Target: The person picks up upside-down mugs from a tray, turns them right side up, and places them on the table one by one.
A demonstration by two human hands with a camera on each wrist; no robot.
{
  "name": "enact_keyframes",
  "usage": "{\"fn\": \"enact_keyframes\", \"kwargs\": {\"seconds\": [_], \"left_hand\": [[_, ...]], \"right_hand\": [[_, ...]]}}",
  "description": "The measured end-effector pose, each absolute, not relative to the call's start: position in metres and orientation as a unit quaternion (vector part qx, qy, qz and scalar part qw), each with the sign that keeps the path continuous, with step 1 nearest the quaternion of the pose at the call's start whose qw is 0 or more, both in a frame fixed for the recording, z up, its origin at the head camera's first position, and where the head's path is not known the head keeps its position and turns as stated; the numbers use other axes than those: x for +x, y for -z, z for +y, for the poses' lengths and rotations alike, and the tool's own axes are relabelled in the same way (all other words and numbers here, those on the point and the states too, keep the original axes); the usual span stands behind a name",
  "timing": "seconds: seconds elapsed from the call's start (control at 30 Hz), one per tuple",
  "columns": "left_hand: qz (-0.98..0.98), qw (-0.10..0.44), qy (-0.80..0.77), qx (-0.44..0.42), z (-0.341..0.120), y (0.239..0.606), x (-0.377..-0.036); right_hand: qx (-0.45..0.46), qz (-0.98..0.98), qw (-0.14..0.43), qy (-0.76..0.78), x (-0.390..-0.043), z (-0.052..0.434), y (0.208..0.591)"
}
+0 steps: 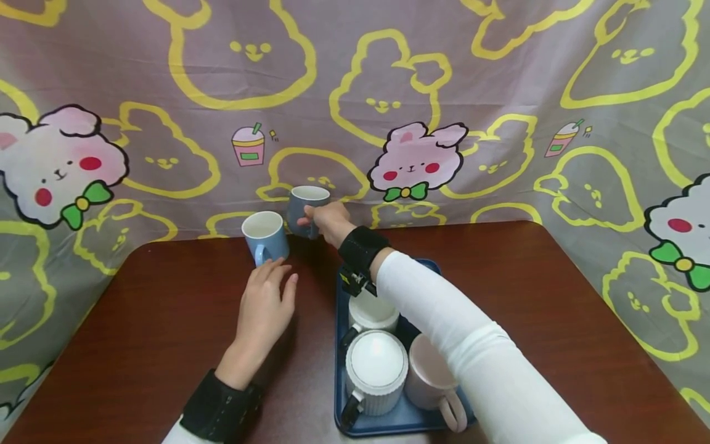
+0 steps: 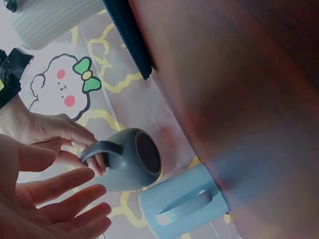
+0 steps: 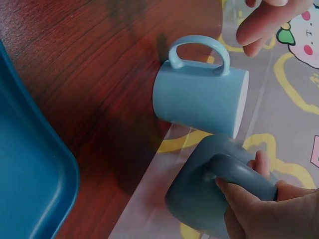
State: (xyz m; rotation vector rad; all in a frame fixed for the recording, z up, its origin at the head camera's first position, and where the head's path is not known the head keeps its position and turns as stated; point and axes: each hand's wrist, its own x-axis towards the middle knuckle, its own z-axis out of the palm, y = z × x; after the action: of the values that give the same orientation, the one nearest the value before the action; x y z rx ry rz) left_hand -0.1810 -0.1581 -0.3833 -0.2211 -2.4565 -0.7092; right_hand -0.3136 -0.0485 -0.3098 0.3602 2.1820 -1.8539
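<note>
My right hand grips the handle of a dark grey-blue mug at the far side of the table. In the left wrist view the mug's underside shows, raised off the tabletop. Beside it on the left, a light blue mug stands upright on the table, its handle toward me. My left hand has its fingers loosely extended just in front of that handle and holds nothing. In the right wrist view, the two mugs overlap closely.
A blue tray lies right of centre under my right forearm. On it are a white mug, a ribbed white cup with a dark handle, and a pale pink mug. A patterned curtain hangs right behind the table.
</note>
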Motion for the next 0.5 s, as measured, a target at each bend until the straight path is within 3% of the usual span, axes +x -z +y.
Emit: {"fn": "enact_keyframes", "kwargs": {"seconds": [0.5], "left_hand": [[-0.916, 0.290, 0.261, -0.089, -0.1594, 0.3836, -0.1792]], "right_hand": [[0.130, 0.747, 0.138, 0.637, -0.3218, -0.0509, 0.3195]]}}
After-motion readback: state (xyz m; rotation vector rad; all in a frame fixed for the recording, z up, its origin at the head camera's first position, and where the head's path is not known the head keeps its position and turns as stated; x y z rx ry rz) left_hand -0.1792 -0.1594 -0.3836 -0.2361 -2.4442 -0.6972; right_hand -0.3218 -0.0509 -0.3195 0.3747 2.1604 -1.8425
